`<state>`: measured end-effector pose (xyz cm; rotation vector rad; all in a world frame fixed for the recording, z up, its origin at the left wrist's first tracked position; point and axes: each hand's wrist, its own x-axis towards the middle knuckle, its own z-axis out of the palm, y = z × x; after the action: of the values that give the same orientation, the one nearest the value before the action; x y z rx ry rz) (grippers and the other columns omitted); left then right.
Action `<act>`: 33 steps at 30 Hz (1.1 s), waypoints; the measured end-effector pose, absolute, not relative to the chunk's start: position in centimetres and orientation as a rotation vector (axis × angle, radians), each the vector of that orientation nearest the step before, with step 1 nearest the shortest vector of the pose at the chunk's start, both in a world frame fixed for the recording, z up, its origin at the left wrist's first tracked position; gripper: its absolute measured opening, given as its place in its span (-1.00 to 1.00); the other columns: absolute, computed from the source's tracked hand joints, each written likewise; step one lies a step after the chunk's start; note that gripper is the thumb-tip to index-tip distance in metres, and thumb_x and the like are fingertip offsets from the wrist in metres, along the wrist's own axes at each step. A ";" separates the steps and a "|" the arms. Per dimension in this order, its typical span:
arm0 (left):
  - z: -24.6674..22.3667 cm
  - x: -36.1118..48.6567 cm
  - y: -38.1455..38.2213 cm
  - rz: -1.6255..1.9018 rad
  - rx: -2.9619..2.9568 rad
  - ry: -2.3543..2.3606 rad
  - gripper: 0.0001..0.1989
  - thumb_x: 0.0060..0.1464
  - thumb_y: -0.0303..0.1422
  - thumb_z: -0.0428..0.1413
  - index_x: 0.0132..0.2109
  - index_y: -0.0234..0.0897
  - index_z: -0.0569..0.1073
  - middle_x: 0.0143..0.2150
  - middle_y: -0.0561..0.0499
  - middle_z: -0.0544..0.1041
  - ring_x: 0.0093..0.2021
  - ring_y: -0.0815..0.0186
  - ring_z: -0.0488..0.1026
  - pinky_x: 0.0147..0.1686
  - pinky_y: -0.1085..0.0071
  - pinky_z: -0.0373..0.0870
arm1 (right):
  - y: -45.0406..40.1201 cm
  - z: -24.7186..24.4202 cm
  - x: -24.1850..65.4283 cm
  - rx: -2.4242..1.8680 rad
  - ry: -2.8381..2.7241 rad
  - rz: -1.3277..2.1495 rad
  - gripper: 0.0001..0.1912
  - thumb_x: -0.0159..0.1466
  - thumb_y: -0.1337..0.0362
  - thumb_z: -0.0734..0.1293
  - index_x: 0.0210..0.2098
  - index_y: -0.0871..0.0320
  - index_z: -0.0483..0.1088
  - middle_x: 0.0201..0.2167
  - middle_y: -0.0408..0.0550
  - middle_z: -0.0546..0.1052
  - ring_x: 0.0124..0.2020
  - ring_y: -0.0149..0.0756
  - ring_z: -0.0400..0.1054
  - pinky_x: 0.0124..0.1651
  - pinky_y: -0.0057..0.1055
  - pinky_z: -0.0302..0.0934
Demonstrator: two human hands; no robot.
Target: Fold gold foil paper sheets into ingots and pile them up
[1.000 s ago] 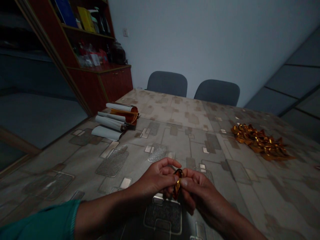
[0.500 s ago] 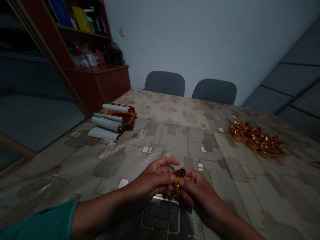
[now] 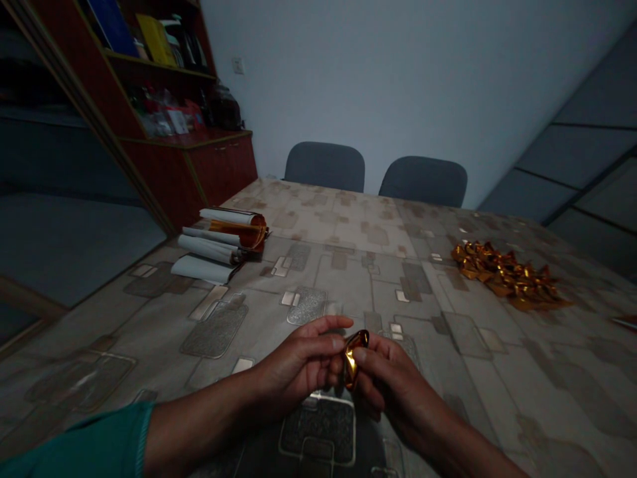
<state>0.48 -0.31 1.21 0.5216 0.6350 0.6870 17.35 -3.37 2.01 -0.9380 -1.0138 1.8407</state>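
Observation:
A small folded piece of shiny gold foil paper (image 3: pixel 351 362) is held upright between my two hands, above the near part of the table. My right hand (image 3: pixel 391 375) pinches it from the right, thumb on its front face and fingers behind. From the left, my left hand (image 3: pixel 306 355) meets the foil's edge with its thumb and curled fingertips, its index finger stretched out above. The left fingertips are partly hidden behind the foil. To the right lies a cluster of folded gold foil pieces (image 3: pixel 507 273).
A patterned cloth covers the table (image 3: pixel 343 279). On the left lies a stack of bent gold-and-white paper sheets (image 3: pixel 219 245). Two grey chairs (image 3: pixel 324 166) stand at the far edge, and a red-brown cabinet (image 3: pixel 219 166) is at the back left.
My left thumb has drawn back slightly from the foil's front, so more of its shiny face shows. My right hand still pinches it. The view has shifted slightly.

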 end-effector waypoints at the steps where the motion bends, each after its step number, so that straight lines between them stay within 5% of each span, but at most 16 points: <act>1: 1.2 0.5 -0.3 0.683 0.503 0.634 -0.56 0.00 -0.45 0.29 0.05 -0.34 0.41 -0.11 -0.15 0.54 -0.38 0.38 0.50 -0.41 0.51 0.36 | -3.4 2.0 17.3 -0.937 -1.010 1.843 -0.65 0.24 0.01 0.41 -0.37 0.21 0.45 -0.78 -0.33 0.28 -0.77 -0.56 -0.04 -0.67 -0.57 -0.12; 16: 1.3 0.6 -0.7 0.689 0.424 0.579 -0.60 0.05 -0.52 0.27 0.05 -0.38 0.42 -0.02 -0.19 0.54 -0.21 0.31 0.56 -0.22 0.47 0.44 | -3.4 1.5 17.4 -0.981 -0.998 1.815 -0.62 0.28 0.00 0.37 -0.42 0.21 0.41 -0.74 -0.29 0.30 -0.75 -0.58 -0.03 -0.67 -0.61 -0.09; 22: 1.0 0.5 -0.4 0.717 0.375 0.568 -0.62 0.09 -0.55 0.22 0.07 -0.36 0.41 -0.10 -0.15 0.56 -0.30 0.37 0.55 -0.34 0.55 0.42 | -3.4 1.7 17.9 -0.817 -0.913 1.919 -0.70 0.28 0.05 0.39 -0.34 0.19 0.43 -0.67 -0.25 0.33 -0.69 -0.53 0.06 -0.61 -0.57 0.04; 33: 1.0 0.7 -0.4 0.701 0.375 0.588 -0.66 0.08 -0.58 0.22 0.01 -0.36 0.43 -0.10 -0.14 0.55 -0.39 0.45 0.51 -0.42 0.60 0.37 | -3.4 1.8 17.3 -0.917 -0.978 1.830 -0.71 0.21 0.08 0.43 -0.36 0.21 0.43 -0.72 -0.29 0.32 -0.73 -0.55 0.01 -0.64 -0.58 -0.01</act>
<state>0.65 -0.42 0.97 0.3754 0.5878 0.7013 17.27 -3.40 1.84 -0.9172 -0.9777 1.8296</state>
